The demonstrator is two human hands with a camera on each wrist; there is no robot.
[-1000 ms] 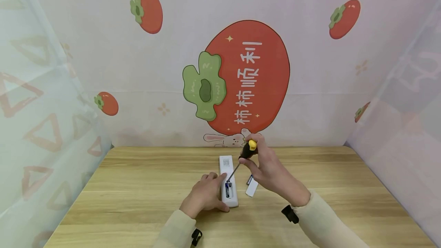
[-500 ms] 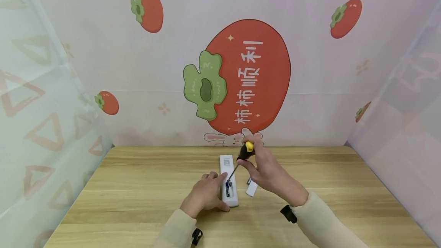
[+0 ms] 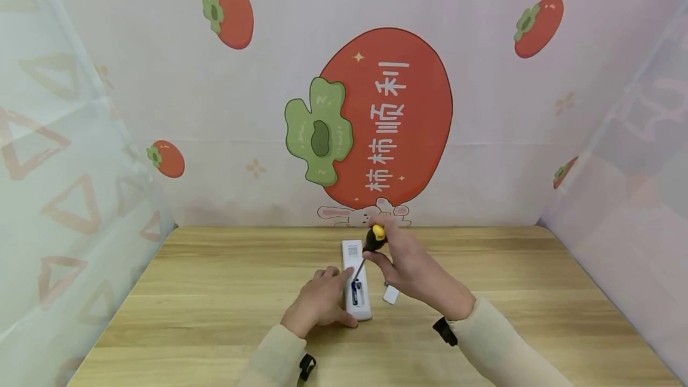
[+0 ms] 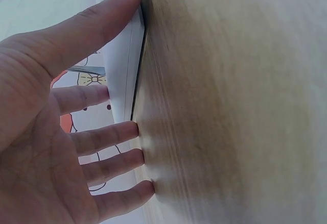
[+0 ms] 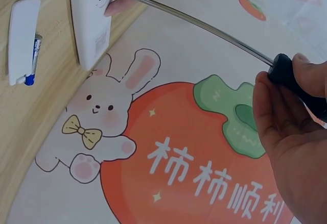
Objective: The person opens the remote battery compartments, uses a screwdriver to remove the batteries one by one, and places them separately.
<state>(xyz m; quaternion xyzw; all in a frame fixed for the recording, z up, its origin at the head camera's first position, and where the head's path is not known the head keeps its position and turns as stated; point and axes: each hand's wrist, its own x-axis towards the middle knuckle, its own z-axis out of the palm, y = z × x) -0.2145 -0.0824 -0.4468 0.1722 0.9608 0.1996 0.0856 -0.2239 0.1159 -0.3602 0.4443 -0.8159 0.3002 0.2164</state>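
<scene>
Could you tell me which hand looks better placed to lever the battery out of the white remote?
Probably the right hand: it grips the screwdriver, whose tip sits in the remote at the battery. The left hand steadies the remote.

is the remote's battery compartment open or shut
Open: the remote shows a battery exposed, and its cover lies apart on the table.

We see two bare hands, the left hand (image 3: 318, 303) and the right hand (image 3: 414, 267), both without rings or gloves. Each forearm wears a long cream-coloured knitted sleeve (image 3: 497, 345) reaching the wrist. We also spot a small black strap buckle (image 3: 445, 332) at the right cuff and another black strap clip (image 3: 306, 368) under the left cuff.
</scene>
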